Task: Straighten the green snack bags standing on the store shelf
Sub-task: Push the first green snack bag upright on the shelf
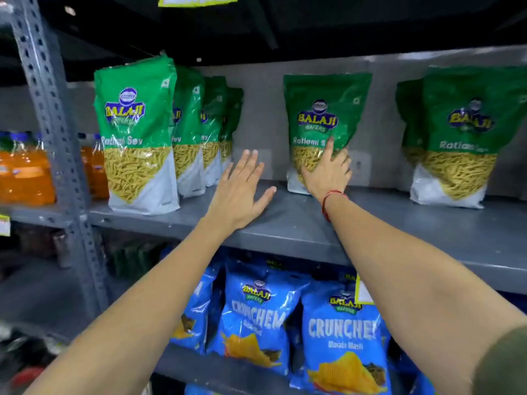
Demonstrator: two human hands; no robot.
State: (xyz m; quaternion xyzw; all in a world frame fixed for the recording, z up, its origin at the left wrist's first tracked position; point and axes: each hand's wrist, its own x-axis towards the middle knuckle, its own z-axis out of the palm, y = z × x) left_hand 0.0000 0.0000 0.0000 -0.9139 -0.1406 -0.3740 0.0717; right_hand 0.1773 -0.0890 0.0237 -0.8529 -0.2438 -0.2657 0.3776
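While the middle green snack bag [322,121] is standing alone near the back of the grey shelf [299,223], the right hand [328,172] is pressing against its lower front — fingers spread over the yellow part of the pack, thumb pointing up, not closing around anything. This bag is leaning slightly, its top tipping to the right. To its left, well apart, a row of green bags [139,132] is standing one behind another, the front one at the shelf's edge beside the perforated upright post [54,115]. To the right, two more green bags [462,138] are standing close together, the nearer one overlapping the other. The left hand [239,189] is hovering flat and wide open over the bare shelf between the row and the middle bag, holding nothing; whether its palm is touching the shelf I cannot tell. A red thread [330,199] is circling the right wrist. Below the shelf, blue snack bags [342,337] are standing in a crowd — and orange drink bottles [25,172] are sitting in the neighbouring bay at left.
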